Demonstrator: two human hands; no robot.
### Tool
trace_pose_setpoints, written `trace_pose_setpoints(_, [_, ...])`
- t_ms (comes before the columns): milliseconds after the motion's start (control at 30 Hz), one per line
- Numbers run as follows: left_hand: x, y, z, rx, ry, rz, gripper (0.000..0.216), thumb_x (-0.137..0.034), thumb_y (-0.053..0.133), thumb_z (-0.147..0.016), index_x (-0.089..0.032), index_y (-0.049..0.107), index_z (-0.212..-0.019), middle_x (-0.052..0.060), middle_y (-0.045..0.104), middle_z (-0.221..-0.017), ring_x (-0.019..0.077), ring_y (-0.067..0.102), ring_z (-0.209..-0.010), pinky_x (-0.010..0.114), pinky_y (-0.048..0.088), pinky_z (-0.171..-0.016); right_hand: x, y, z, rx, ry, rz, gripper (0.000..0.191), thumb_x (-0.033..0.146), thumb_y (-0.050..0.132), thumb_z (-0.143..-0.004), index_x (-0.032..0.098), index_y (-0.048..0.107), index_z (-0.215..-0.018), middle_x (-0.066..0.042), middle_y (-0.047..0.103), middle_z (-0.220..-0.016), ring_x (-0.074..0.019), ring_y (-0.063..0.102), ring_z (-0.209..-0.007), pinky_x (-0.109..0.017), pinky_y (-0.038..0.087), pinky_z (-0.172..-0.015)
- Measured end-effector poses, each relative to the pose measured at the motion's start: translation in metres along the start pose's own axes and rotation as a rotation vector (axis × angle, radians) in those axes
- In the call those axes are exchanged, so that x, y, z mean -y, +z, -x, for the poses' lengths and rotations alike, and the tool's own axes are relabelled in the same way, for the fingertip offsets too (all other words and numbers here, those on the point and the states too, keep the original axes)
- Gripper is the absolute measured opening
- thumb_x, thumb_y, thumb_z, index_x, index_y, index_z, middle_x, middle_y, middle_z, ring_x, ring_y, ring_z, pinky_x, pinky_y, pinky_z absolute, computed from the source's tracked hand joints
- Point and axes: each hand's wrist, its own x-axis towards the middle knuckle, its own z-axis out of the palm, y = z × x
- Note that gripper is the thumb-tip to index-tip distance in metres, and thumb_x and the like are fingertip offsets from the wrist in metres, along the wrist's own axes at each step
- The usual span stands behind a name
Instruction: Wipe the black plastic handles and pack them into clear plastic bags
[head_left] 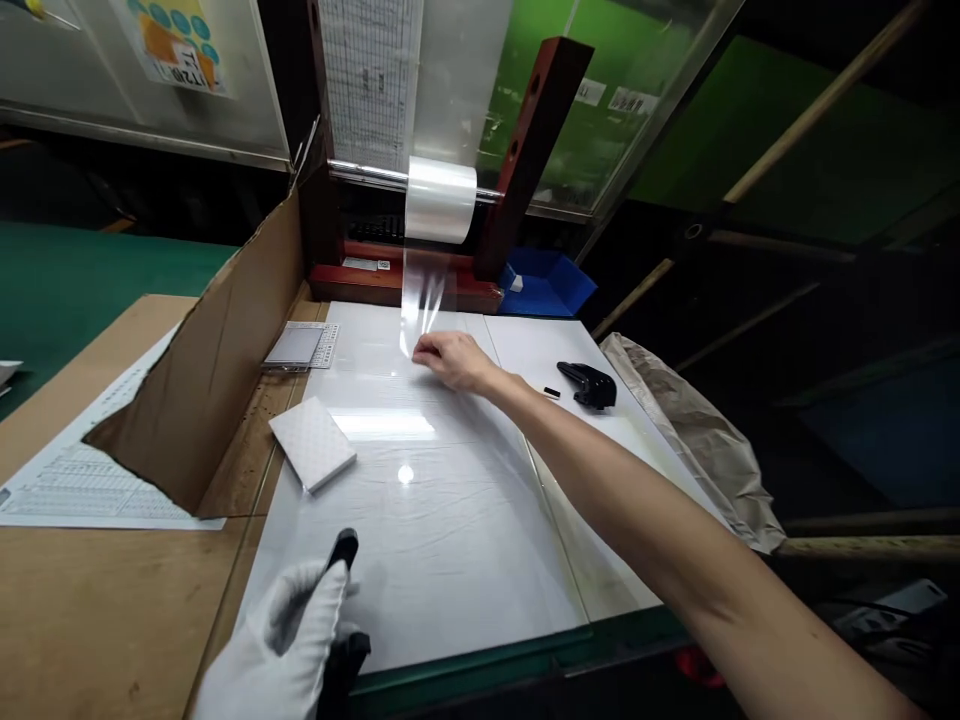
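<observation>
My bare right hand (pixel 450 358) reaches out over the white work mat (pixel 465 540) and pinches the loose end of clear film (pixel 421 295). That film hangs down from a roll (pixel 440 199) on a metal rod in a red wooden stand (pixel 536 130). My left hand (pixel 289 640), in a white glove, is closed around a black tool (pixel 343 555) at the mat's near left corner. A small white pad (pixel 313 443) lies on the mat between the hands.
A cardboard flap (pixel 217 360) stands along the mat's left side, with a printed sheet (pixel 75 470) beyond it. A flat grey device (pixel 300 346) lies at the mat's far left. A black tool (pixel 589 383), a blue bin (pixel 547 283) and crumpled brown paper (pixel 697 440) sit to the right.
</observation>
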Motion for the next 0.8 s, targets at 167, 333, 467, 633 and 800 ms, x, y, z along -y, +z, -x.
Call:
trace_pose_setpoints(167, [-0.052, 0.012, -0.001, 0.056, 0.167, -0.029, 0.049, -0.072, 0.074, -0.071, -0.025, 0.071, -0.086, -0.002, 0.065, -0.072, 0.0208, 0.06, -0.076, 0.026, 0.05, -0.068, 0.043, 0.002, 0.106, 0.094, -0.006, -0.026, 0.017, 0.025, 0.058, -0.103, 0.017, 0.072, -0.098, -0.004, 0.073, -0.095, -0.0139, 0.066, -0.08, -0.026, 0.052, -0.072])
trace_pose_setpoints(333, [-0.093, 0.049, -0.003, 0.228, 0.31, -0.048, 0.049, -0.068, 0.065, -0.081, -0.021, 0.06, -0.072, -0.004, 0.055, -0.067, 0.0146, 0.046, -0.068, 0.023, 0.037, -0.058, 0.09, 0.028, 0.216, 0.098, -0.012, -0.022, 0.01, 0.019, 0.062, -0.099, 0.017, 0.069, -0.091, -0.003, 0.067, -0.085, -0.0148, 0.062, -0.073, -0.025, 0.047, -0.065])
trace_pose_setpoints(467, [-0.093, 0.075, -0.012, 0.308, 0.3, -0.179, 0.049, -0.067, 0.061, -0.084, -0.021, 0.053, -0.069, -0.005, 0.043, -0.059, 0.0138, 0.039, -0.06, 0.025, 0.032, -0.053, 0.112, 0.051, 0.276, 0.058, -0.03, -0.019, 0.007, 0.018, 0.064, -0.094, 0.018, 0.065, -0.087, -0.001, 0.064, -0.084, -0.0162, 0.06, -0.075, -0.027, 0.045, -0.066])
trace_pose_setpoints(633, [-0.05, 0.063, -0.004, 0.362, 0.272, -0.294, 0.053, -0.054, 0.06, -0.086, -0.028, 0.058, -0.132, 0.003, 0.076, -0.09, 0.0273, 0.069, -0.084, 0.038, 0.054, -0.077, 0.117, 0.049, 0.298, -0.029, -0.057, -0.07, 0.013, 0.02, 0.058, -0.096, 0.017, 0.063, -0.084, 0.0, 0.061, -0.078, -0.0148, 0.054, -0.07, -0.028, 0.042, -0.063])
trace_pose_setpoints(800, [-0.006, 0.028, 0.014, 0.529, 0.433, -0.211, 0.024, -0.047, 0.073, -0.071, -0.041, 0.079, -0.093, -0.002, 0.077, -0.114, 0.0354, 0.067, -0.116, 0.045, 0.05, -0.107, 0.107, 0.012, 0.282, -0.058, -0.066, -0.216, 0.012, 0.029, 0.064, -0.098, 0.02, 0.069, -0.092, -0.003, 0.067, -0.099, -0.0182, 0.058, -0.1, -0.03, 0.048, -0.091])
